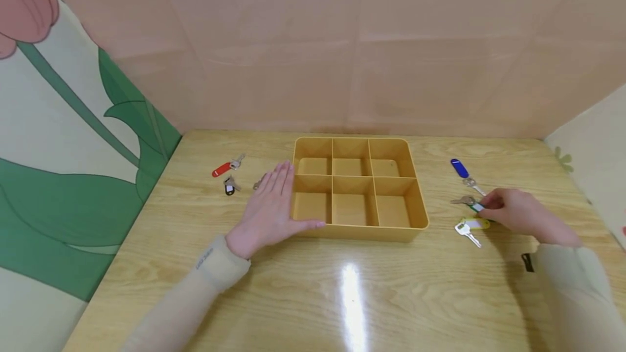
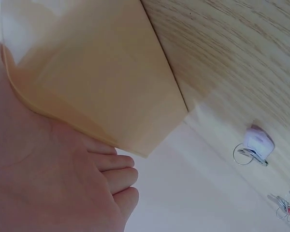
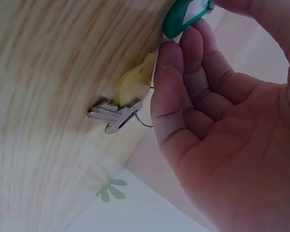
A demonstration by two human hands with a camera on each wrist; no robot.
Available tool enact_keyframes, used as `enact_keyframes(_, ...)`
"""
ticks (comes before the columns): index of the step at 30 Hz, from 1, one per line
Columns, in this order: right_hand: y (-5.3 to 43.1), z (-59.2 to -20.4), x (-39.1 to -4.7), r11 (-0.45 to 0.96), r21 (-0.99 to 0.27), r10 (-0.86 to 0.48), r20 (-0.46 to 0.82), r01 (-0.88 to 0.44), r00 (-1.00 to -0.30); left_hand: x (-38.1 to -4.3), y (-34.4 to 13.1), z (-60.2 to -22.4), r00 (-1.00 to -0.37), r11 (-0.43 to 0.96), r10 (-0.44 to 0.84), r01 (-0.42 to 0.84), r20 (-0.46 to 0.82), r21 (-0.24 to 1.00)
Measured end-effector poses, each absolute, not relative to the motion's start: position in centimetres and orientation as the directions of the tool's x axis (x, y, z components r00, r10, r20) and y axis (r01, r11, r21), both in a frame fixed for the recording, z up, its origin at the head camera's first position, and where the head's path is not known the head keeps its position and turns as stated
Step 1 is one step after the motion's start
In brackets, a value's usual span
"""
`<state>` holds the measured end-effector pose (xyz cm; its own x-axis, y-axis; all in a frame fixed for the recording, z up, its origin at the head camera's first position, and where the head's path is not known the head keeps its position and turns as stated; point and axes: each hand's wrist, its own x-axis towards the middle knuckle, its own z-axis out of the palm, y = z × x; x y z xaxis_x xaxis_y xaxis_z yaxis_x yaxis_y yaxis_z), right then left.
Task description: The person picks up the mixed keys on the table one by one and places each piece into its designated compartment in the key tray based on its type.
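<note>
My left hand [image 1: 269, 208] lies with straight fingers along the left side of a yellow six-compartment box [image 1: 362, 234], its thumb over the front rim. At the right, my right hand [image 1: 520, 211] pinches a green key tag [image 3: 181, 19] between thumb and fingers; a key [image 1: 464, 200] hangs from it. A yellow-tagged key [image 1: 468, 232] lies just in front of that hand, and a blue key tag [image 1: 459, 168] with its key lies behind. Beyond my left fingers is a pale-tagged key [image 2: 258, 142], mostly hidden in the head view.
On the left of the wooden table [image 1: 293, 297] lie a red key tag [image 1: 221, 169] and a black key tag [image 1: 230, 188], each with keys. A small black object [image 1: 527, 262] shows partly beside the right sleeve. A pink wall covering [image 1: 352, 69] borders the back.
</note>
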<state>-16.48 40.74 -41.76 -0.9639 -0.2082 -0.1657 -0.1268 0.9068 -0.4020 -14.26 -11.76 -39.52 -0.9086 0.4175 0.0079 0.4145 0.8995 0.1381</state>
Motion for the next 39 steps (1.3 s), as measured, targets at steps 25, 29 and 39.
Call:
enact_keyframes(25,40.3,-41.7,-15.5,0.884,-0.439,-0.161,0.043,-0.163,-0.986,-13.4,-12.0,-39.3,-0.892,0.879,0.452,0.448,0.017,0.165)
enact_keyframes(29,40.0,-41.2,-15.4,0.881,-0.449,-0.141,0.058,-0.152,-0.988,-12.9,-11.9,-39.3,-0.894,0.881,0.448,0.442,0.007,0.171)
enact_keyframes(39,38.7,-39.8,-14.8,0.859,-0.507,-0.034,0.066,-0.063,-0.997,-12.3,-11.9,-39.6,-0.901,0.887,0.434,0.429,0.009,0.170)
